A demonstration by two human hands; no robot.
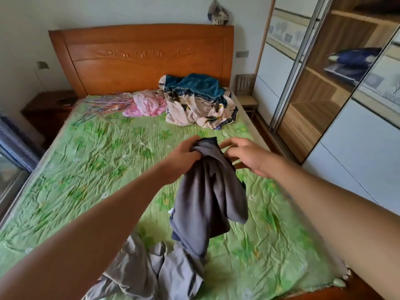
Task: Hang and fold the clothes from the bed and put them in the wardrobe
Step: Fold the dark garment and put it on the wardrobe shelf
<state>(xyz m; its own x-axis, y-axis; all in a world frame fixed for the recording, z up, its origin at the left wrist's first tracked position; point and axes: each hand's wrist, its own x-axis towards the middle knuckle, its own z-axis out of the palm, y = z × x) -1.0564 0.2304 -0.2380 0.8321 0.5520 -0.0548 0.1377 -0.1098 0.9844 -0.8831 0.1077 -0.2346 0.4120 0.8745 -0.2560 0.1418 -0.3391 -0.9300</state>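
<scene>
- Over the middle of the bed (86,159), the left hand (181,161) grips the top of a dark grey garment (207,195), fingers curled round a bunch of cloth.
- The garment hangs down from that grip in loose folds, its lower end reaching the green floral sheet near the bed's near edge.
- The right hand (249,156) is just right of the garment's top, fingers loosely spread and bent, fingertips at the edge of the cloth; motion blur hides whether they pinch it, so I cannot tell.
- A lighter grey garment (151,273) lies crumpled on the sheet at the near edge, just below the hanging one.
- At the far end, by the wooden headboard (140,57), lies a heap of pink clothes (147,102), with thin coloured hangers (101,107) scattered to its left.
- A floral and teal quilt (199,102) is bundled just right of the pink heap.
- The wardrobe (324,83) stands along the right, its sliding door open on wooden shelves, one holding a dark blue item (355,57).
- A small wooden chair (246,92) sits between bed and wardrobe at the far right.
</scene>
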